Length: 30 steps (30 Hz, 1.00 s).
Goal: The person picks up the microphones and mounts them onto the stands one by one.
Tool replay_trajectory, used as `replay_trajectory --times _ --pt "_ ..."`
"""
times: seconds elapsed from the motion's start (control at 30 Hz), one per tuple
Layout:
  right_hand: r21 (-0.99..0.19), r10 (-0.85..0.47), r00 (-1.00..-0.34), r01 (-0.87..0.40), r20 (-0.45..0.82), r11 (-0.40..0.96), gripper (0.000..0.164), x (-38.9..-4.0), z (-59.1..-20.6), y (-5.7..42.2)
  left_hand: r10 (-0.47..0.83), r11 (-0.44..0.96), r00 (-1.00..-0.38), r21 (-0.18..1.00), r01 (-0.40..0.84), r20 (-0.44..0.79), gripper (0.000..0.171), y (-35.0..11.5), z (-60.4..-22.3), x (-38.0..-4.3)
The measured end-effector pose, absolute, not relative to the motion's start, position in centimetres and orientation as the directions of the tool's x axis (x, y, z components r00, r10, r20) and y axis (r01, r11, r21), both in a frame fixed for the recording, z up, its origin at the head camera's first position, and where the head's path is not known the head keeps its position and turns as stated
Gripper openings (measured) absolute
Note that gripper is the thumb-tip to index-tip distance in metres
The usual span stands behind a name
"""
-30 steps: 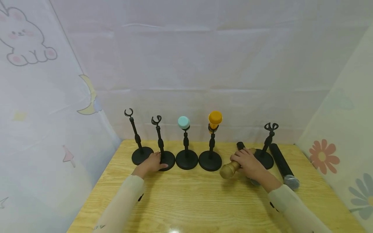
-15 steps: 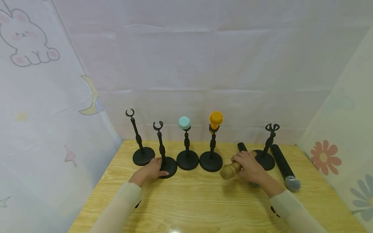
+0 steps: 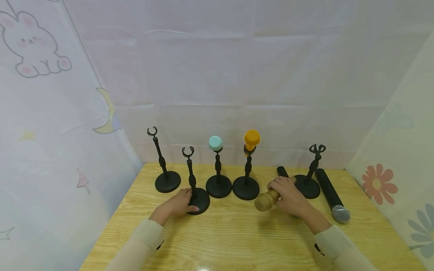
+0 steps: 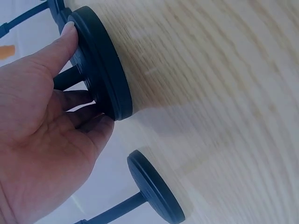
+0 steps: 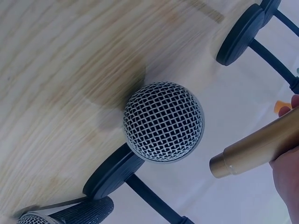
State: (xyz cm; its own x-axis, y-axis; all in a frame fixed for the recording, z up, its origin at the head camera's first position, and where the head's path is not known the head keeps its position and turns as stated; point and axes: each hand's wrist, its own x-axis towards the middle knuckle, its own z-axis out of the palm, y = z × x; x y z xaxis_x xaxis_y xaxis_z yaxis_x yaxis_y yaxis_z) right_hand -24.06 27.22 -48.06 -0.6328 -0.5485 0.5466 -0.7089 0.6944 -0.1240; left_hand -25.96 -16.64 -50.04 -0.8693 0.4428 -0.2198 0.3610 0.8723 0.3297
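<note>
Gold microphone (image 3: 269, 197) in the right hand, lying to the right of the near stand

The right hand (image 3: 288, 194) has its fingers wrapped round the microphone's handle, over the right half of the desk (image 3: 220, 237). The long axis slants: the mesh head points left and toward the near edge, the tail toward the far right corner. In the right wrist view the tail sticks out free of the fingers, and the microphone looks raised off the desk. A black microphone (image 3: 282, 172) lies partly beneath that hand.

The left hand (image 3: 178, 203) pinches the base of the near stand (image 3: 192, 180), thumb on top and fingers curled at the rim. This stand is upright, left of the desk's middle and closer to the near edge than the others in the row.

The relation that seems to matter most is between microphone and clip (image 3: 188, 156). The clip holds nothing, its gap facing up; it sits well to the left of the microphone and looks higher. Between them, farther back toward the far edge, stand the teal microphone (image 3: 215, 143) and the orange microphone (image 3: 252, 138) in their own stands.
</note>
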Motion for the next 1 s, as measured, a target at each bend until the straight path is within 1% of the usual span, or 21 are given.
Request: replay_trajectory --times 0.57,0.8,1.0 --pt "-0.113 -0.550 -0.582 -0.741 0.599 0.662 0.052 -23.4 -47.3 26.7 0.471 0.867 -0.853 0.297 0.400 -0.227 0.084 -15.5 -49.8 -24.4" --pt "-0.131 -0.543 -0.593 -0.737 0.594 0.663 0.055 -23.4 -47.4 26.9 0.478 0.864 -0.847 0.298 0.406 -0.233 0.084 -15.1 -50.0 -24.1" --pt "-0.136 -0.539 -0.586 -0.743 0.605 0.655 0.057 -23.2 -47.2 26.9 0.491 0.859 -0.838 0.292 0.420 -0.238 0.083 -14.7 -49.8 -23.5"
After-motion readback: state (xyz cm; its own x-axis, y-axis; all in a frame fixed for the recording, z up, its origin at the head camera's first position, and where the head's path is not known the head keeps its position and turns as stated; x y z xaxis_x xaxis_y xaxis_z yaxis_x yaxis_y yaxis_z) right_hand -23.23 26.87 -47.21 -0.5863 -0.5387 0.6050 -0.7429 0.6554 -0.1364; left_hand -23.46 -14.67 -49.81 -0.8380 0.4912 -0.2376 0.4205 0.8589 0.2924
